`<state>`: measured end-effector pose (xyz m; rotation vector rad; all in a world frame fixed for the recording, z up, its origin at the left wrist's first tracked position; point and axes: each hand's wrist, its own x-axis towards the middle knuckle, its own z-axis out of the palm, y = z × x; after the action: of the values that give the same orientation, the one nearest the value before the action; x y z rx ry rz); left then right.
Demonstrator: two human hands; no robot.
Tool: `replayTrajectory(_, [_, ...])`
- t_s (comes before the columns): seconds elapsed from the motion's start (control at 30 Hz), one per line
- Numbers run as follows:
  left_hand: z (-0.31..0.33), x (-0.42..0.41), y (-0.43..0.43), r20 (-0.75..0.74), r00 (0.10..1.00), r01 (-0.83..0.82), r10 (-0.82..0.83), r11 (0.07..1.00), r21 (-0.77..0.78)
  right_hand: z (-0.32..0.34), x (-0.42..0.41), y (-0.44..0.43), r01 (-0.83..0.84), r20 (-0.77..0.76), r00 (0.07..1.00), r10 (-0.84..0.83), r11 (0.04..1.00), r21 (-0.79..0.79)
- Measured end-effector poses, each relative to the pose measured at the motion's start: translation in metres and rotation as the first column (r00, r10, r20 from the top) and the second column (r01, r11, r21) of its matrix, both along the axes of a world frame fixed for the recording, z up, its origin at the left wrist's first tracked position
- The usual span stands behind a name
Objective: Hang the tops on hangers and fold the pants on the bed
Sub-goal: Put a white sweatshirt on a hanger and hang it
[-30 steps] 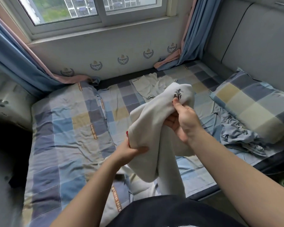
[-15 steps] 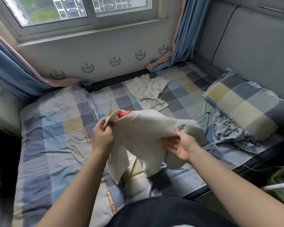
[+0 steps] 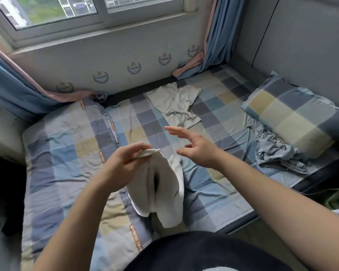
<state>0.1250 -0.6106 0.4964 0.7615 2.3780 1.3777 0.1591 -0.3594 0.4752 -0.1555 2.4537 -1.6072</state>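
Observation:
A cream garment hangs down over the checked bed, pinched at its top edge by my left hand. My right hand hovers just to the right of it with fingers spread, holding nothing. A second light beige garment lies spread near the far wall. A crumpled grey-blue garment sits on the right beside the pillow. No hanger is visible.
The window wall and blue curtains close off the far side. A grey padded headboard stands to the right. The bed's near edge runs along the lower right, with floor beyond it.
My right hand has let go of the cream garment and opened. The garment, held stretched between both hands before, now dangles from my left hand alone.

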Motion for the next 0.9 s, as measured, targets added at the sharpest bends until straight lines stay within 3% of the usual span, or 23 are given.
replayTrajectory(0.13, [0.029,0.005,-0.009,0.05,0.995,0.085,-0.083,0.996,-0.027,0.016,-0.024,-0.018,-0.363,0.171,0.924,0.343,0.927,0.099])
replayTrajectory(0.23, [0.041,0.005,-0.014,0.093,0.991,0.104,-0.098,0.993,-0.06,0.016,-0.034,-0.032,-0.494,0.236,0.858,0.455,0.857,0.143])
replayTrajectory(0.33, [0.039,0.004,-0.024,0.103,0.993,0.07,-0.056,0.989,-0.131,0.006,-0.04,-0.041,-0.551,0.241,0.828,0.506,0.815,0.182])
replayTrajectory(0.4, [0.03,0.004,-0.033,0.075,0.996,-0.037,0.055,0.975,-0.219,-0.005,-0.043,-0.042,-0.551,0.208,0.834,0.511,0.787,0.275])
replayTrajectory(0.5, [0.01,0.01,-0.045,0.074,0.964,-0.216,0.255,0.914,-0.343,-0.028,-0.042,-0.037,-0.437,0.073,0.889,0.451,0.791,0.428])
replayTrajectory(0.57, [-0.001,0.02,-0.051,0.141,0.946,-0.214,0.292,0.888,-0.406,-0.049,-0.039,-0.031,-0.407,0.032,0.897,0.44,0.797,0.446])
replayTrajectory(0.63, [-0.006,0.031,-0.054,0.227,0.931,-0.16,0.286,0.879,-0.449,-0.072,-0.033,-0.029,-0.456,0.036,0.857,0.514,0.723,0.519])
replayTrajectory(0.7, [-0.008,0.042,-0.059,0.294,0.91,-0.128,0.291,0.873,-0.47,-0.098,-0.026,-0.031,-0.485,0.087,0.813,0.575,0.588,0.647])
replayTrajectory(0.8, [-0.005,0.055,-0.082,0.332,0.879,-0.156,0.344,0.863,-0.48,-0.132,-0.02,-0.036,-0.512,0.255,0.801,0.542,0.398,0.761])
replayTrajectory(0.83, [-0.003,0.058,-0.096,0.336,0.87,-0.175,0.36,0.864,-0.472,-0.138,-0.019,-0.039,-0.508,0.274,0.813,0.513,0.398,0.764])
replayTrajectory(0.87, [-0.001,0.061,-0.112,0.337,0.865,-0.193,0.372,0.866,-0.461,-0.141,-0.017,-0.044,-0.502,0.277,0.836,0.474,0.455,0.736])
replayTrajectory(0.9, [0.0,0.064,-0.129,0.331,0.861,-0.215,0.386,0.867,-0.45,-0.143,-0.015,-0.05,-0.48,0.263,0.868,0.422,0.571,0.667])
